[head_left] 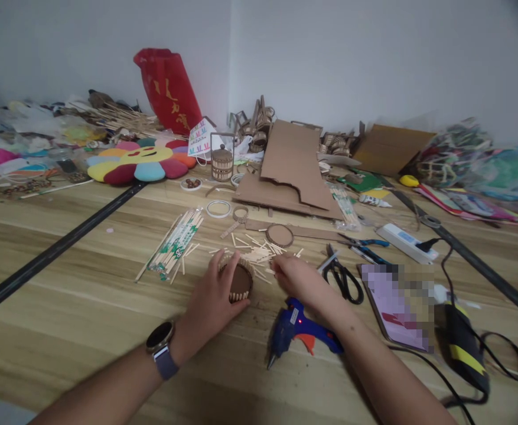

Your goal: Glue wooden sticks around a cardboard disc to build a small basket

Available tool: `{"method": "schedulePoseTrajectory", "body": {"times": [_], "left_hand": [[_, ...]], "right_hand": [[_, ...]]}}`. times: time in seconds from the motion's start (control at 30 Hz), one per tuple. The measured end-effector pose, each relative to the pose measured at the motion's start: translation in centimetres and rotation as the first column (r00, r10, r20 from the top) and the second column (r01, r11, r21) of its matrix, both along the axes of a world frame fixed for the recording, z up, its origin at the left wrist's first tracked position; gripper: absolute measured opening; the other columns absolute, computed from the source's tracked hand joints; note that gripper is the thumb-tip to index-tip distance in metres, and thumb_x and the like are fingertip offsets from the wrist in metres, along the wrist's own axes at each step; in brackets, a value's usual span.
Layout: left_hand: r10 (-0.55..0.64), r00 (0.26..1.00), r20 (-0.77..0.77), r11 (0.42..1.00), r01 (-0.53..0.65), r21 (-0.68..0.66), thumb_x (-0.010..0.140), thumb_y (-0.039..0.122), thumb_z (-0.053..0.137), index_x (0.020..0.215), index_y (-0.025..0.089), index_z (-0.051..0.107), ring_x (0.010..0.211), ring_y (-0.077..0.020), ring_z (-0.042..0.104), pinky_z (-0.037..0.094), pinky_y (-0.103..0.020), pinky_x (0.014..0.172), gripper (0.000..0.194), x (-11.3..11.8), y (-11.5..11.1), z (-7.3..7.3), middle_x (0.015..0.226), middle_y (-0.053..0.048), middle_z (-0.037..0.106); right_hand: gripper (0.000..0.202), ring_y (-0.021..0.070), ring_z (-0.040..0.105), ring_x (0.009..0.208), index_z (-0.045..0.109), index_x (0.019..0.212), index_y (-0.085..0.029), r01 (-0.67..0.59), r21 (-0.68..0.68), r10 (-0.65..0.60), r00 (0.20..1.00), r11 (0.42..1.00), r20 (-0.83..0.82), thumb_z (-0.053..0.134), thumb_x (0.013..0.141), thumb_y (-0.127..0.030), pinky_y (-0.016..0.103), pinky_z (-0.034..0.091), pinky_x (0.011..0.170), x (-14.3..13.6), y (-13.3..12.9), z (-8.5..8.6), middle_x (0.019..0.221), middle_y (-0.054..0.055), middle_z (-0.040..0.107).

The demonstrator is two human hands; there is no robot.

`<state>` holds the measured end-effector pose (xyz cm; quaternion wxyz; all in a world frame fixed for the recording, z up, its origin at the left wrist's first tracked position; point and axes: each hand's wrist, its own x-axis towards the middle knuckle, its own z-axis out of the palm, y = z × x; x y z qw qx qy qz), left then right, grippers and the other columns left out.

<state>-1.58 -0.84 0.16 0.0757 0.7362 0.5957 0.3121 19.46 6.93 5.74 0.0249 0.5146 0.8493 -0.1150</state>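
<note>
My left hand [212, 304], with a watch [160, 339] on its wrist, has its fingers and thumb around a small round cardboard basket [241, 283] edged with short upright sticks. My right hand [300, 282] is at the near right edge of a loose pile of short wooden sticks [259, 252]. Its fingers are curled together, and whatever lies between them is too small to make out. Under my right forearm rests a blue glue gun [292, 324] with an orange trigger, its nozzle towards me. A cardboard ring [280, 235] lies just behind the pile.
Scissors [342, 277], pliers [365, 245], a phone [394, 307] and a power strip [407, 242] lie to the right. Packed chopsticks [179, 242] are on the left. Cardboard sheets [292, 168], a lidded stick basket [222, 162] and a flower cushion [146, 159] stand farther back.
</note>
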Motion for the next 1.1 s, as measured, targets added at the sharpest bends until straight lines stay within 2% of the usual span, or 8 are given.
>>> {"method": "schedulePoseTrajectory", "body": {"times": [0.1,0.23,0.4,0.47,0.6,0.8,0.97,1.1], "left_hand": [[-0.003,1.0,-0.003,1.0,0.003,0.009,0.071,0.021,0.083,0.15,0.03,0.022,0.14,-0.0415,0.038,0.045,-0.06,0.105,0.1,0.0,0.0,0.0,0.152,-0.018,0.029],[-0.001,1.0,-0.008,1.0,0.001,0.002,0.071,0.022,0.083,0.15,0.028,0.023,0.14,-0.0418,0.037,0.045,-0.06,0.105,0.1,0.0,0.1,0.0,0.152,-0.019,0.029],[-0.003,1.0,-0.013,1.0,0.003,0.011,0.072,0.023,0.083,0.151,0.029,0.021,0.14,-0.0413,0.038,0.045,-0.06,0.106,0.101,0.0,0.0,0.0,0.152,-0.018,0.029],[-0.002,1.0,-0.012,1.0,0.002,0.007,0.072,0.022,0.082,0.151,0.03,0.021,0.14,-0.0411,0.038,0.046,-0.06,0.105,0.101,0.0,0.0,0.0,0.152,-0.018,0.028],[-0.012,1.0,-0.003,1.0,0.012,0.01,0.072,0.022,0.083,0.151,0.031,0.02,0.142,-0.0413,0.036,0.046,-0.06,0.106,0.102,0.0,0.1,0.0,0.153,-0.017,0.028],[-0.019,1.0,0.006,1.0,0.019,0.002,0.072,0.022,0.083,0.15,0.026,0.023,0.141,-0.0412,0.037,0.046,-0.058,0.106,0.098,-0.1,0.1,0.1,0.152,-0.02,0.028],[-0.011,1.0,0.028,1.0,0.012,-0.013,0.071,0.023,0.083,0.15,0.029,0.024,0.14,-0.0408,0.039,0.048,-0.059,0.104,0.099,-0.1,0.1,0.1,0.153,-0.019,0.028],[-0.019,1.0,0.025,1.0,0.019,-0.008,0.071,0.022,0.082,0.149,0.029,0.025,0.14,-0.0417,0.04,0.048,-0.06,0.103,0.097,-0.1,0.1,0.2,0.153,-0.019,0.029]], "right_hand": [[0.021,0.019,0.062,0.085,0.065,0.1,-0.014,-0.007,-0.018,0.007,1.0,1.0,-0.006,0.051,0.087,-0.006,0.025,0.037,0.071,-0.2,0.0,-0.1,0.094,0.009,0.07],[0.018,0.0181,0.062,0.084,0.066,0.093,-0.014,-0.015,-0.035,0.015,1.0,0.999,-0.012,0.054,0.082,-0.005,0.024,0.037,0.071,-0.3,0.0,-0.1,0.094,0.009,0.07],[0.015,0.0181,0.059,0.073,0.065,0.089,-0.014,0.032,0.002,-0.032,0.999,0.999,-0.024,0.053,0.084,-0.007,0.025,0.034,0.064,-0.1,-0.5,1.5,0.084,0.009,0.069],[0.015,0.0163,0.057,0.069,0.065,0.087,-0.016,0.016,-0.022,-0.019,0.994,1.0,-0.105,0.054,0.081,-0.006,0.024,0.034,0.061,0.0,-1.0,2.5,0.078,0.004,0.067],[0.02,0.0135,0.057,0.065,0.069,0.085,-0.019,-0.14,-0.135,0.086,0.934,0.981,-0.346,0.057,0.077,-0.004,0.021,0.038,0.062,-0.5,-2.4,3.6,0.072,-0.002,0.066],[0.025,0.0169,0.062,0.085,0.075,0.092,-0.016,-0.34,-0.052,0.297,0.876,0.939,-0.381,0.055,0.086,-0.002,0.023,0.044,0.074,-1.9,-3.5,2.7,0.092,0.007,0.068],[0.023,0.0189,0.06,0.085,0.071,0.091,-0.016,-0.379,0.032,0.369,0.874,0.925,-0.317,0.055,0.087,-0.001,0.025,0.042,0.072,-2.1,-3.8,2.1,0.091,0.007,0.064],[0.026,0.0208,0.058,0.088,0.064,0.102,-0.016,-0.362,0.09,0.372,0.875,0.928,-0.309,0.054,0.085,0.001,0.028,0.041,0.076,-2.2,-3.8,1.6,0.093,0.007,0.066]]}}
